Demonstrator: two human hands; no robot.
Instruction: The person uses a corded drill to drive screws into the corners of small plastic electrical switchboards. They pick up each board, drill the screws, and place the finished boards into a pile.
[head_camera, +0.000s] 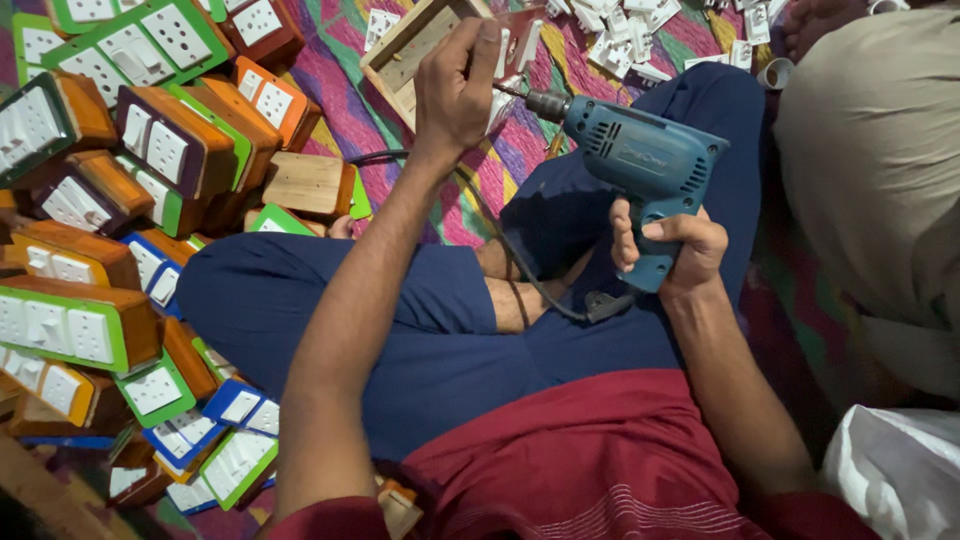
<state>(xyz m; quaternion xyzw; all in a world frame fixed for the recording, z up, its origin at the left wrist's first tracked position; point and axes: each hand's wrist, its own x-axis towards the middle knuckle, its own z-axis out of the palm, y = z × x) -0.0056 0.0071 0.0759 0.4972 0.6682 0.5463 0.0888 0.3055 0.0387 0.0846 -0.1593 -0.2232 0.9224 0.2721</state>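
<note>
drill bit tip hidden behind left hand

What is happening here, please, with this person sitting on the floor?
A person sits cross-legged on a colourful woven mat. The right hand grips the handle of a blue electric hand drill, whose tip points toward an open, shallow wooden box. The left hand holds that box at its edge. Finished wooden switch boards with white sockets and green, blue or orange faces are piled on the person's left. Loose white plastic switch parts lie farther ahead.
</note>
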